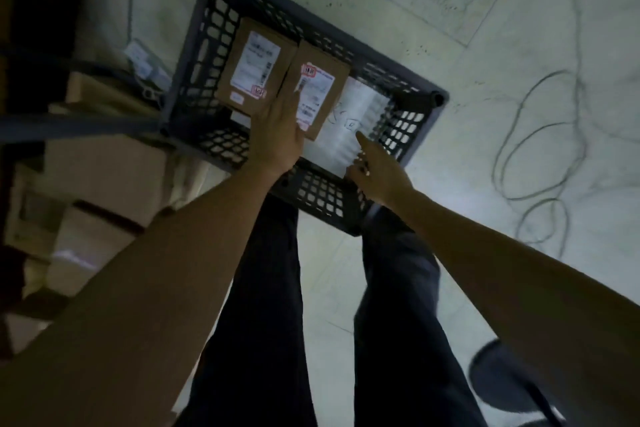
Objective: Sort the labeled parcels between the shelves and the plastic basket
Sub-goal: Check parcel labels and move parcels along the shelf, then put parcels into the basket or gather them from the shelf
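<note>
Fingers [292, 99] of my left hand [277, 139] lie flat on the brown parcel [320, 80] in the basket [318, 192], right hand [379, 172] just beside pokes the white mailer [346, 111], grip or not I can't tell, so I'd pinch its edge properly before lifting.

Plastic basket [211, 80] on the floor [519, 10]; inside, two cardboard parcels [254, 66] side by side, a mailer [346, 128] at their four o'clock; shelving [69, 121] with cartons [104, 166] at the basket's nine o'clock.
</note>
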Demonstrator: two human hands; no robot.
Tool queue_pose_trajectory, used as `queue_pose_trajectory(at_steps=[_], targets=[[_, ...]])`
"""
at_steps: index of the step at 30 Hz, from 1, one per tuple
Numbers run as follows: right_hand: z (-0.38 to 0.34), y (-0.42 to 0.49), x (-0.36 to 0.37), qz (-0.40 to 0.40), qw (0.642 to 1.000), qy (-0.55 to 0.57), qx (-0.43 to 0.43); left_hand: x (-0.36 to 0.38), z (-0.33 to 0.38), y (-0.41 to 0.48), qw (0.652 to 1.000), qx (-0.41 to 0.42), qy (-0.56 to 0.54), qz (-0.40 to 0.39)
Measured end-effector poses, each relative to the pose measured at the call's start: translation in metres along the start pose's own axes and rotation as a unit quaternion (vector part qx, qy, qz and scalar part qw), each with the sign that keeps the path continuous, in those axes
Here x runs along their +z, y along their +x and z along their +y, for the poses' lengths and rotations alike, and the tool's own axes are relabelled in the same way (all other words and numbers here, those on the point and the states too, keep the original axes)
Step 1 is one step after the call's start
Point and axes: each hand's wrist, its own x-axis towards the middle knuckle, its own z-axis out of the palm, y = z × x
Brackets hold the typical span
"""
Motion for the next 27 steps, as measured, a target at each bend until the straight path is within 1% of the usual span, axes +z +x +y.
queue_pose_trajectory(at_steps=[2,4,5,7,9,12,13,15,18,20,23,24,27], targets=[[-0.023,-0.053,-0.031,0.004,1.0,0.024,-0.016,-0.035,0.034,-0.056,0.997,-0.032,-0.059,0.05],[-0.047,-0.113,-0.062,0.015,0.999,0.026,-0.039,-0.07,0.069,-0.114,0.985,-0.029,-0.137,0.097],[-0.057,-0.145,-0.076,0.019,0.998,0.007,-0.062,-0.086,0.085,-0.14,0.977,-0.026,-0.172,0.123],[-0.079,-0.206,-0.103,0.017,0.989,-0.059,-0.136,-0.12,0.115,-0.192,0.961,-0.036,-0.213,0.174],[-0.1,-0.262,-0.124,0.009,0.968,-0.129,-0.216,-0.152,0.139,-0.239,0.948,-0.032,-0.23,0.217],[-0.135,-0.325,-0.136,-0.021,0.93,-0.215,-0.298,-0.198,0.159,-0.303,0.948,-0.043,-0.185,0.257],[-0.15,-0.343,-0.135,-0.025,0.913,-0.242,-0.327,-0.212,0.16,-0.325,0.948,-0.05,-0.164,0.268],[-0.184,-0.373,-0.124,-0.027,0.867,-0.303,-0.394,-0.243,0.153,-0.369,0.944,-0.046,-0.118,0.306],[-0.245,-0.419,-0.088,-0.03,0.787,-0.383,-0.483,-0.292,0.135,-0.445,0.927,-0.072,-0.067,0.362],[-0.287,-0.46,-0.057,-0.032,0.73,-0.415,-0.541,-0.323,0.123,-0.507,0.916,-0.092,-0.019,0.39],[-0.343,-0.534,-0.012,-0.018,0.638,-0.43,-0.639,-0.366,0.109,-0.612,0.889,-0.107,0.069,0.44],[-0.36,-0.56,0.001,-0.006,0.617,-0.426,-0.662,-0.38,0.106,-0.647,0.876,-0.119,0.092,0.459],[-0.408,-0.631,0.033,0.041,0.578,-0.381,-0.72,-0.426,0.099,-0.742,0.832,-0.149,0.165,0.508]])
